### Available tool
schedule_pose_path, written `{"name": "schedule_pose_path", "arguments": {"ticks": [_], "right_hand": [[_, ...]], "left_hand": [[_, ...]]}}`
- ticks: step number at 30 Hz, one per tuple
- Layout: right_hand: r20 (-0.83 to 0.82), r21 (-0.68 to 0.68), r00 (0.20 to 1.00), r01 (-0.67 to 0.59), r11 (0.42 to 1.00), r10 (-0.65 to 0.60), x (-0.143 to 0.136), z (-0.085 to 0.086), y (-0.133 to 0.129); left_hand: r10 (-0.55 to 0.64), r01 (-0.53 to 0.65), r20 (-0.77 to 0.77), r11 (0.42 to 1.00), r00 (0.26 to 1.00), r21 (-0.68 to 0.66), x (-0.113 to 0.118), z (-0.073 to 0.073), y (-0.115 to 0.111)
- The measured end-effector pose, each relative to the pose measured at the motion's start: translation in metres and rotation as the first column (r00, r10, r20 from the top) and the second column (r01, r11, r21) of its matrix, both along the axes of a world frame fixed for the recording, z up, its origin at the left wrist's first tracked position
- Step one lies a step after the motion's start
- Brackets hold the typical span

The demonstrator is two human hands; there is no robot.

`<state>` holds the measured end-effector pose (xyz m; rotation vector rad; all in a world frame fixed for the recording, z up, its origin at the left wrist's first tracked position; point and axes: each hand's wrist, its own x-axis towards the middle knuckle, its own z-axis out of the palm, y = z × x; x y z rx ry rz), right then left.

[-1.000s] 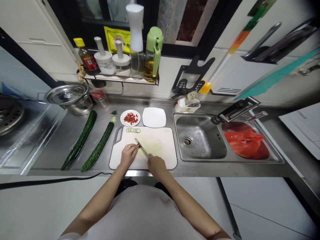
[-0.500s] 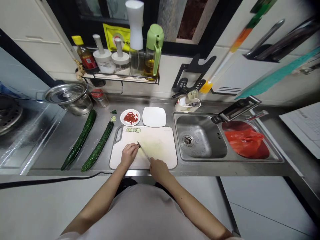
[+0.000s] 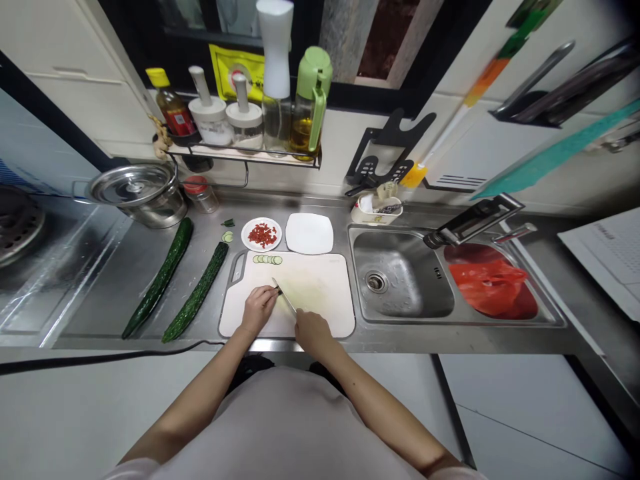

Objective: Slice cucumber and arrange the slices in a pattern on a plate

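My right hand (image 3: pixel 313 333) is closed round the handle of a knife (image 3: pixel 285 297), whose blade points up and left over the white cutting board (image 3: pixel 330 287). Against the board, my left hand (image 3: pixel 259 308) pinches a small dark green piece (image 3: pixel 279 291) beside the blade; it looks like a cucumber end. A row of thin cucumber slices (image 3: pixel 267 260) lies at the board's upper left. Behind the board are a plate of red pieces (image 3: pixel 263 235) and a bare white plate (image 3: pixel 309 233).
Two whole-looking cucumbers (image 3: pixel 160 277) (image 3: pixel 196 292) lie left of the board. A lidded steel pot (image 3: pixel 137 193) stands at the back left. To the right is a sink (image 3: pixel 403 273) with a red plastic bag (image 3: pixel 490 283) in its second basin. Bottles line a rack (image 3: pixel 245 155) above.
The knife and my right hand have shifted slightly up and to the left. My left hand keeps its pinch in nearly the same place.
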<state>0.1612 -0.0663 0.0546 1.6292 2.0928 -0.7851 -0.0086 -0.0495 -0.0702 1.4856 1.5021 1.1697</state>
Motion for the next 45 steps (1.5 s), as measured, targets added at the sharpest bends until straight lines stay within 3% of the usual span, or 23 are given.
{"name": "schedule_pose_path", "arguments": {"ticks": [5, 12, 20, 35, 45], "right_hand": [[-0.018, 0.036, 1.0, -0.004, 0.999, 0.005, -0.011, -0.006, 0.01], [-0.045, 0.119, 0.999, -0.003, 0.993, 0.009, -0.025, -0.019, 0.019], [0.0, 0.027, 1.0, 0.005, 1.0, -0.005, -0.011, -0.022, 0.005], [-0.044, 0.14, 0.999, 0.004, 0.99, 0.002, -0.026, -0.042, 0.02], [-0.12, 0.149, 0.993, 0.027, 0.989, -0.009, -0.039, -0.037, 0.038]], "left_hand": [[-0.014, 0.014, -0.012, 1.0, 1.0, -0.009, 0.0, 0.0, 0.0], [0.001, 0.02, -0.176, 0.993, 0.984, 0.12, 0.0, 0.0, -0.001], [0.056, 0.072, -0.366, 0.942, 0.929, 0.327, -0.001, -0.007, 0.001], [0.06, 0.067, -0.379, 0.948, 0.924, 0.312, -0.002, -0.011, 0.002], [0.072, 0.071, -0.411, 0.943, 0.909, 0.324, -0.001, -0.007, 0.001]]}}
